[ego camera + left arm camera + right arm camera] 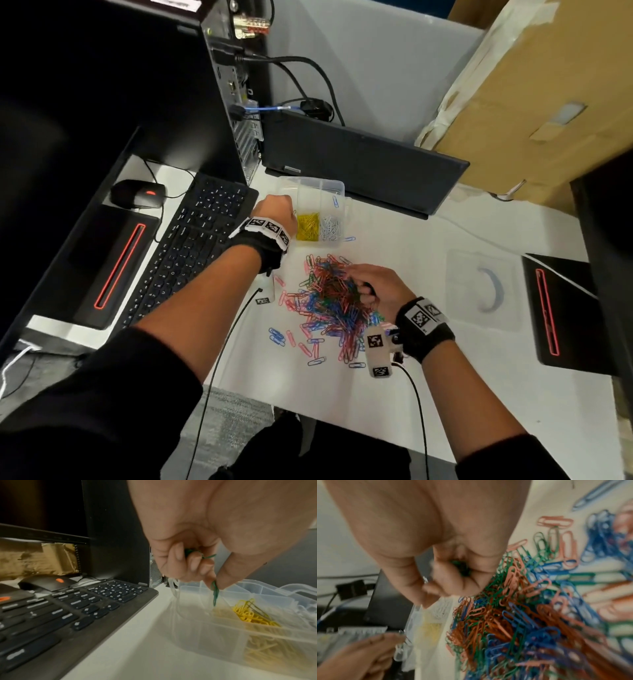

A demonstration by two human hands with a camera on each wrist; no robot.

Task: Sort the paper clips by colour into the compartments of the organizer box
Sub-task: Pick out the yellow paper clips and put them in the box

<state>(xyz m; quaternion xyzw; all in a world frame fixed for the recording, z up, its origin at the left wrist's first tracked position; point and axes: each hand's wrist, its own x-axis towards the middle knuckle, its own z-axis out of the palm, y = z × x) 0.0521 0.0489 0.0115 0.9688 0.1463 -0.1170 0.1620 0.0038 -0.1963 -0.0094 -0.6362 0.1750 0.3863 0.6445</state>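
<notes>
My left hand (pixel 197 555) is over the near-left corner of the box (pixel 337 186), thumb and forefinger pinching a green clip (pixel 214 593) that hangs point-down above the compartment left of the yellow clips (pixel 307 225); more green clips sit bunched in its curled fingers. White clips (pixel 330 226) fill the compartment right of the yellow ones, and one blue clip (pixel 335 201) lies in a far compartment. The box stands on the white worktop (pixel 445 394) between the keyboard (pixel 191 246) and a laptop (pixel 363 164). My right hand (pixel 380 284) rests on the far right edge of the pile (pixel 332 301) of red, blue, green and pink clips, fingers curled; the right wrist view shows green clips (pixel 461 568) clutched in the palm. The pile lies just in front of the box, loose clips scattered around it.
</notes>
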